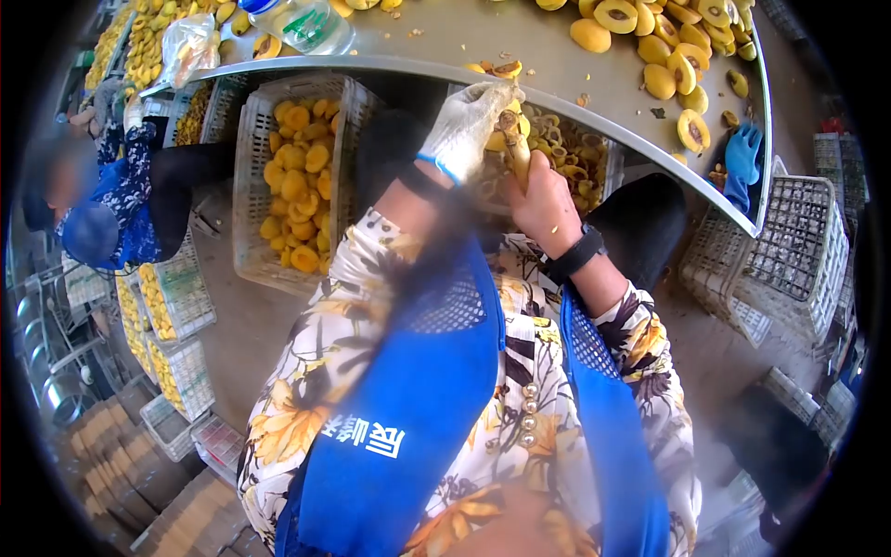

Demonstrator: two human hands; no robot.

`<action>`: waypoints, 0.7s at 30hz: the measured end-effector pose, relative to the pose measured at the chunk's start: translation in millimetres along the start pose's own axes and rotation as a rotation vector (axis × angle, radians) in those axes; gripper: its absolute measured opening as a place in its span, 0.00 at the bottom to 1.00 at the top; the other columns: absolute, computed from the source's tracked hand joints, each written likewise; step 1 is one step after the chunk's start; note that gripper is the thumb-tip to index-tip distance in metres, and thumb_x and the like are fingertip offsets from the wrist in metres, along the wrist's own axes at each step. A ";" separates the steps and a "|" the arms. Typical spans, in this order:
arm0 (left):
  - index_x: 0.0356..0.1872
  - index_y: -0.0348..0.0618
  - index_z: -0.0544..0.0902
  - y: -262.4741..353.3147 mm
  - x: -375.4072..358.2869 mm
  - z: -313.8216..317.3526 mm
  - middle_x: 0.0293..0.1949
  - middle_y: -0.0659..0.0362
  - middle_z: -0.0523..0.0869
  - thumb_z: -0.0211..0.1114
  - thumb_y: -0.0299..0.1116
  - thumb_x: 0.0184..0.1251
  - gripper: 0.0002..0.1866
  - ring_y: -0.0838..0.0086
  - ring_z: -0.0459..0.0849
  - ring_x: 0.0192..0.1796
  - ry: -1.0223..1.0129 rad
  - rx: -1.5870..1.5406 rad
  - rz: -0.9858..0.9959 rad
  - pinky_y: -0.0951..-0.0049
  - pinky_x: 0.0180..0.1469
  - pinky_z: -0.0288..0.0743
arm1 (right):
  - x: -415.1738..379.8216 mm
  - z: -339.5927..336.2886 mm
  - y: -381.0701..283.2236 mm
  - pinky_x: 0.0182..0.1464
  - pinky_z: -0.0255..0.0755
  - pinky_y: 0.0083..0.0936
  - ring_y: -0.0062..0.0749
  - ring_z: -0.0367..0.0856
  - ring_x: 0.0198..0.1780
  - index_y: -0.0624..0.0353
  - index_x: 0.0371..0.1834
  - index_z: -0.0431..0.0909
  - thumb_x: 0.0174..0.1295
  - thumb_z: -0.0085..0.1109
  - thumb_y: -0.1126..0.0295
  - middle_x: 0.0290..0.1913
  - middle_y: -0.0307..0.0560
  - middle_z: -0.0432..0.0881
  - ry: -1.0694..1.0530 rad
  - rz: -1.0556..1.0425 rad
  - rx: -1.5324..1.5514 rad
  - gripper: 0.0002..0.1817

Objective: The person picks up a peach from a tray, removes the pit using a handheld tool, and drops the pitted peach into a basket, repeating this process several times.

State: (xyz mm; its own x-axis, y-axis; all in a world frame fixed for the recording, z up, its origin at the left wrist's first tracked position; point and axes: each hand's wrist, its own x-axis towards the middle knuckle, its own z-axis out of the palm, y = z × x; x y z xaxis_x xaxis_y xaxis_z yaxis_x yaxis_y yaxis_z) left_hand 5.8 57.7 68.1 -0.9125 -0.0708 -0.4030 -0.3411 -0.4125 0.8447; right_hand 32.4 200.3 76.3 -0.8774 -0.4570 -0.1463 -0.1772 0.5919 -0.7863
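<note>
My left hand [469, 125], in a white glove with a blue cuff edge, is closed around a piece of yellow stone fruit [524, 123] that looks like a peach. My bare right hand [545, 201] grips the light wooden handle of a pitting tool [516, 153]. The tool's upper end meets the fruit at my left fingertips, and its working tip is hidden. Below both hands stands a crate of pitted scraps and brownish fruit pieces [571, 153]. To its left, a white plastic crate [249, 186] holds yellow fruit halves [302, 190].
Halved fruits [673, 56] are heaped on the metal table [445, 37]. A plastic bottle [306, 26] and a blue glove [742, 158] lie on it too. Stacked crates [789, 246] stand at right. Another person [111, 200] sits at left near filled crates [172, 302].
</note>
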 end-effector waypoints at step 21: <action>0.37 0.37 0.79 -6.2 2.2 17.0 0.27 0.58 0.80 0.62 0.30 0.61 0.08 0.76 0.79 0.28 -0.040 -0.267 0.156 0.77 0.29 0.75 | 2.6 10.0 1.2 0.31 0.71 0.36 0.49 0.79 0.27 0.69 0.36 0.66 0.53 0.52 0.68 0.26 0.64 0.77 0.043 0.126 0.210 0.14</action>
State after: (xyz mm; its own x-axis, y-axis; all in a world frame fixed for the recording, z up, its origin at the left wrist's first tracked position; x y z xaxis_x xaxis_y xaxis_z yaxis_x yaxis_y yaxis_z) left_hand 2.1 75.6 67.9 -0.9592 -0.1182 -0.2569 -0.1297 -0.6235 0.7710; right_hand 34.4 193.2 69.0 -0.9058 -0.3569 -0.2285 0.0271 0.4892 -0.8718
